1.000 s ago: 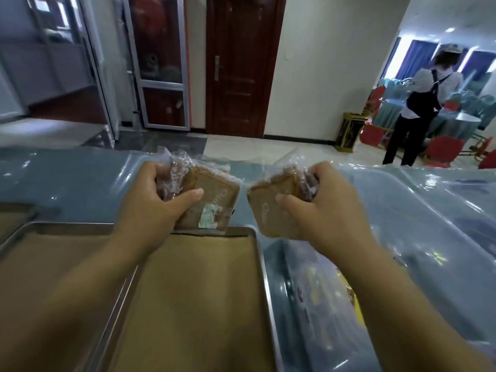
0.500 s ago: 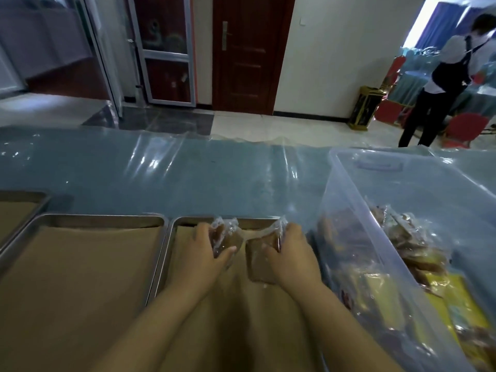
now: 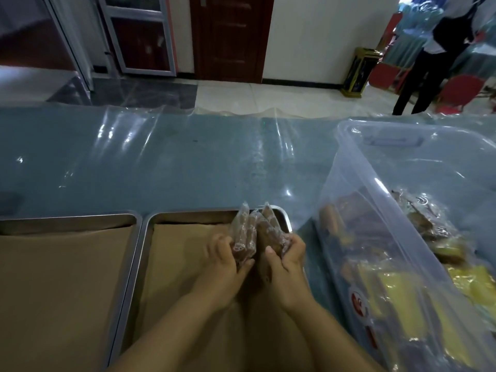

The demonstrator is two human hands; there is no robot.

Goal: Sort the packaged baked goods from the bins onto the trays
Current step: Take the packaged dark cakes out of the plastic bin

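Closest in, two bare forearms reach across the near edge of a steel tray [image 3: 146, 237] lined with brown paper, and they hide much of that lining. A second tray [image 3: 132, 220], lined the same way, lies just beside it on the left. The left hand [image 3: 224, 261] and the right hand [image 3: 285, 267] sit close together over the steel tray's far right corner, thumbs turned inward. The left hand grips the left packet [image 3: 243, 237], a brown baked piece in clear wrap, with fingers curled round its outer side. The right hand grips the right packet [image 3: 271, 232], much alike, in the same manner. Both packets stand on edge, pressed side by side, their crimped ends pointing at the far rim. Whether their lower edges touch the paper cannot be told. Right of the steel tray stands a clear plastic bin [image 3: 346, 157], holding yellow packets [image 3: 402, 291] at its near end and brown wrapped goods [image 3: 421, 218] farther back. Everything rests on a blue-grey table [image 3: 188, 162] under a shiny clear sheet. Beyond it are a tiled floor, a dark wooden door [image 3: 230, 36] and a standing person [image 3: 429, 55] at far right near a red chair [image 3: 461, 92].
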